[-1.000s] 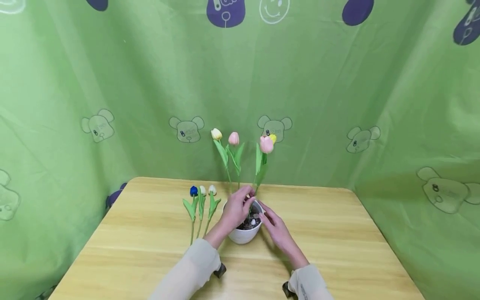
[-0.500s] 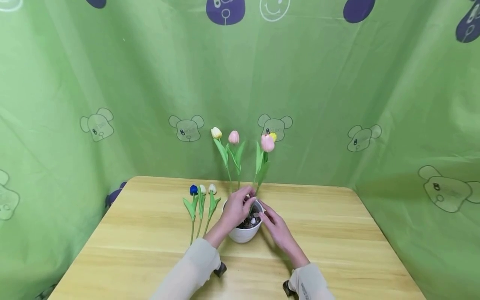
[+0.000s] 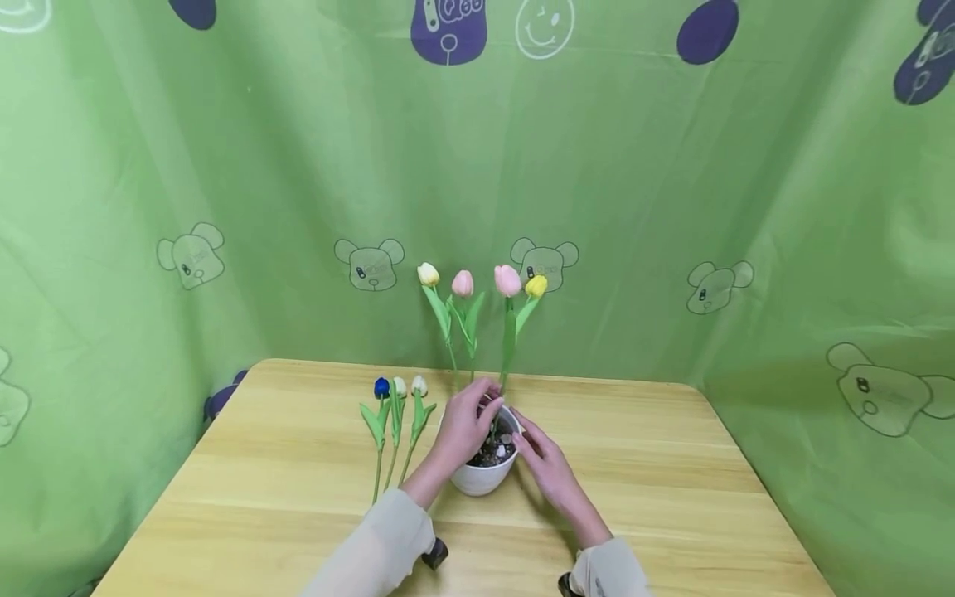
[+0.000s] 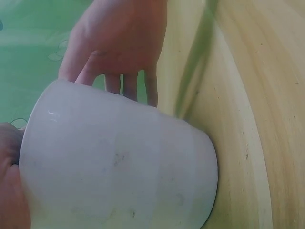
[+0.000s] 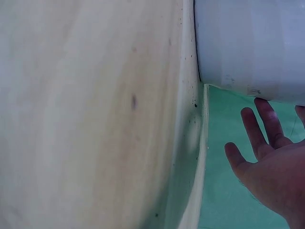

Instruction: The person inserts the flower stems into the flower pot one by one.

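Observation:
A white pot (image 3: 481, 479) filled with dark soil and pale pebbles stands upright on the table. Inside it my left hand (image 3: 464, 427) pinches the stem of a pink tulip (image 3: 507, 282), low above the soil; the fingertips are partly hidden. To that tulip's right rises a yellow tulip (image 3: 535, 287). Another pink tulip (image 3: 462, 283) and a cream tulip (image 3: 428, 274) stand at the left of the pot. My right hand (image 3: 550, 471) touches the pot's right side near the rim, fingers fairly straight and spread in the right wrist view.
Left of the pot, a blue tulip (image 3: 381, 387) and two white tulips (image 3: 419, 385) lie side by side on the wooden table (image 3: 656, 464). A green patterned curtain (image 3: 627, 166) hangs behind and around the table.
The pink tulip at my left hand has swung left and more upright, uncovering the yellow tulip behind it. Both hands stay at the pot. The head view has tilted slightly up.

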`<state>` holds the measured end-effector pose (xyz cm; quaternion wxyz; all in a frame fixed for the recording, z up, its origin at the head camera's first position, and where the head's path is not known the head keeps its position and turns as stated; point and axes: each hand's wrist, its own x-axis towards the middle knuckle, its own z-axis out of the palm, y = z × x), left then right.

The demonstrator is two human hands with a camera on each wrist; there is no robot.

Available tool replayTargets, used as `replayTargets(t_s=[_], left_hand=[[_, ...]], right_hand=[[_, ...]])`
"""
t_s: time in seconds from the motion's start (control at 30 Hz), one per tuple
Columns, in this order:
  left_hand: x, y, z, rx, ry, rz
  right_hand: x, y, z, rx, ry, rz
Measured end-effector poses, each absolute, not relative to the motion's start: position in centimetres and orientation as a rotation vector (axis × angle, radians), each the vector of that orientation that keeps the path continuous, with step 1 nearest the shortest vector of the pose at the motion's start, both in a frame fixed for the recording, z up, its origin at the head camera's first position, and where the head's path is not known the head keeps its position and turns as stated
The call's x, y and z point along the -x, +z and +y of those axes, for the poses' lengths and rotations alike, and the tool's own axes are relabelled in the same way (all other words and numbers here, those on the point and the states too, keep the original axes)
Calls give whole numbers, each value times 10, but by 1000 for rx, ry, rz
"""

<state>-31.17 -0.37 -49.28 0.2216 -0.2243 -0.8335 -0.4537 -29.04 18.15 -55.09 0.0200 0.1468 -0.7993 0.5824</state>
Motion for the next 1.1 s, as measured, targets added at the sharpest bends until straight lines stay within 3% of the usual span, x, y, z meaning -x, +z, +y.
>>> replayTargets(t_s=[1.1], left_hand=[[308, -489, -4, 519, -1432, -2303]], right_hand=[[286, -547, 178, -451, 1819, -2455]])
